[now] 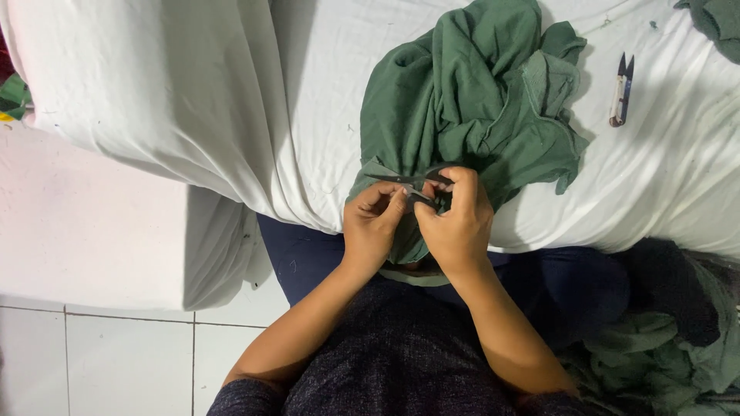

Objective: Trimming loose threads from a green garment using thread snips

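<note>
A crumpled green garment (470,100) lies on the white sheet (231,92), its lower edge hanging toward my lap. My right hand (456,223) grips small dark thread snips (408,182), their blades pointing left over the garment's edge. My left hand (374,223) pinches the green fabric right beside the blades. Both hands touch each other at the fingertips.
A second pair of thread snips (620,91) with a pale handle lies on the sheet to the right. More green cloth (663,354) is piled at lower right, and another piece (717,23) sits at the top right corner. White floor tiles (116,354) show at lower left.
</note>
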